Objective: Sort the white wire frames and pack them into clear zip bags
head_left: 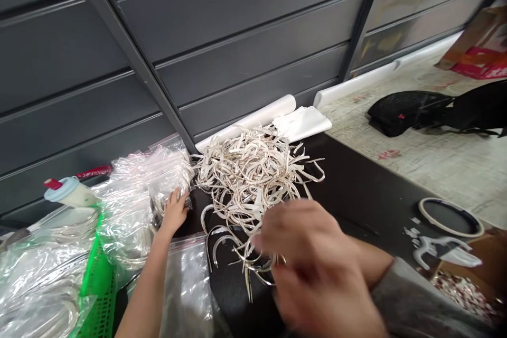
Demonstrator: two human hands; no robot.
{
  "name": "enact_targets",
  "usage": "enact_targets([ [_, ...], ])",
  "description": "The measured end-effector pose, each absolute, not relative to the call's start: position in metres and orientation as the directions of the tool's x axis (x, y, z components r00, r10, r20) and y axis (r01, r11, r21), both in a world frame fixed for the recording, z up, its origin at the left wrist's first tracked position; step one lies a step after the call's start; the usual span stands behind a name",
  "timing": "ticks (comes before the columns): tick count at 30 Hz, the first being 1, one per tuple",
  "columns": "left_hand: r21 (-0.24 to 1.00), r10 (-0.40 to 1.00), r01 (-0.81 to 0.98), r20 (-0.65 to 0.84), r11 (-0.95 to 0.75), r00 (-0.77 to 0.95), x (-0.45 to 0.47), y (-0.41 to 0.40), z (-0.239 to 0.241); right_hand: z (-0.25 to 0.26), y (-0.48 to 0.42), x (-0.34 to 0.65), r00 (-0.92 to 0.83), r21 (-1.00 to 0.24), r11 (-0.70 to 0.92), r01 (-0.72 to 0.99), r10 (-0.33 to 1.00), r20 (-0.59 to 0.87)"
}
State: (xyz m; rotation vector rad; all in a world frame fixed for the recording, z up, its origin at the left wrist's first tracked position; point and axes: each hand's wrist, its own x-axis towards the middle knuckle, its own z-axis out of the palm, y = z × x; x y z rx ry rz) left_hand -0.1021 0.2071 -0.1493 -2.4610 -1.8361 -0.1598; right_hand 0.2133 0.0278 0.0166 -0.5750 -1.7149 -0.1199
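Observation:
A tangled heap of thin, curved whitish strips [253,163] lies on the dark tabletop. My left hand [175,212] stretches to the heap's left, fingers spread against a stack of clear plastic bags [168,174]. Curved pieces show inside the bags. In front of the heap, close to the camera, is my right hand [309,248] with a grey sleeve [412,296] behind it. Motion smears its fingers, which look curled, and I cannot make out anything in them. Loose strips [222,245] lie beside it. A flat clear bag [188,285] lies below my left hand.
A green basket [97,280] and more filled bags [39,285] stand at left, near a cup with a red top [71,193]. White rolls [253,121] line the grey wall. At right are a tape roll [451,216] and a box of small pieces [467,290].

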Motion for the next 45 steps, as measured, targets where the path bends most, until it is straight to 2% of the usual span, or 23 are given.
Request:
enact_targets([
  [1,0.034,0.95,0.957,0.136,-0.288,0.281,-0.1,0.204,-0.147,0.011,0.048,0.218,-0.202,-0.124,0.87,0.477,0.246,0.948],
  [2,0.061,0.948,0.955,0.154,-0.292,0.28,-0.097,0.202,-0.143,0.004,0.07,0.222,-0.236,-0.124,0.816,0.565,0.304,0.923],
  [4,0.119,0.939,0.944,0.199,-0.307,0.28,-0.089,0.197,-0.13,-0.016,0.114,0.233,-0.217,-0.231,0.657,0.718,0.526,0.822],
  [6,0.177,0.923,0.924,0.252,-0.339,0.291,-0.077,0.189,-0.11,-0.038,0.152,0.245,-0.151,-0.331,0.426,0.842,0.775,0.614],
  [8,0.239,0.896,0.887,0.314,-0.395,0.314,-0.06,0.177,-0.086,-0.059,0.178,0.253,-0.063,-0.42,0.269,0.867,0.894,0.443],
  [9,0.312,0.869,0.838,0.372,-0.447,0.325,-0.052,0.169,-0.073,-0.067,0.186,0.256,-0.021,-0.488,0.231,0.842,0.917,0.398],
  [13,0.473,0.808,0.683,0.5,-0.557,0.312,-0.023,0.137,-0.034,-0.084,0.202,0.259,-0.005,-0.552,0.228,0.802,0.927,0.375],
  [19,0.587,0.811,0.575,0.515,-0.57,0.277,-0.015,0.112,-0.028,-0.08,0.199,0.254,0.077,-0.723,0.305,0.62,0.893,0.444],
  [25,0.623,0.832,0.556,0.466,-0.551,0.301,-0.016,0.11,-0.035,-0.073,0.187,0.244,0.307,-0.903,0.37,0.221,0.852,0.424],
  [31,0.675,0.861,0.535,0.394,-0.508,0.321,-0.013,0.107,-0.037,-0.062,0.19,0.245,0.422,-0.899,0.398,-0.184,0.858,0.293],
  [36,0.739,0.882,0.484,0.35,-0.467,0.317,-0.009,0.107,-0.039,-0.049,0.174,0.245,0.375,-0.859,0.36,-0.364,0.901,0.219],
  [40,0.881,0.9,0.318,0.222,-0.35,0.376,0.001,0.107,-0.039,-0.04,0.142,0.226,0.241,-0.801,0.354,-0.483,0.933,0.267],
  [42,0.96,0.891,0.16,0.142,-0.23,0.431,0.008,0.105,-0.04,-0.039,0.128,0.212,0.119,-0.805,0.346,-0.481,0.936,0.331],
  [45,0.994,0.896,-0.053,0.111,-0.098,0.43,0.014,0.103,-0.042,-0.043,0.119,0.198,-0.043,-0.869,0.326,-0.373,0.929,0.367],
])
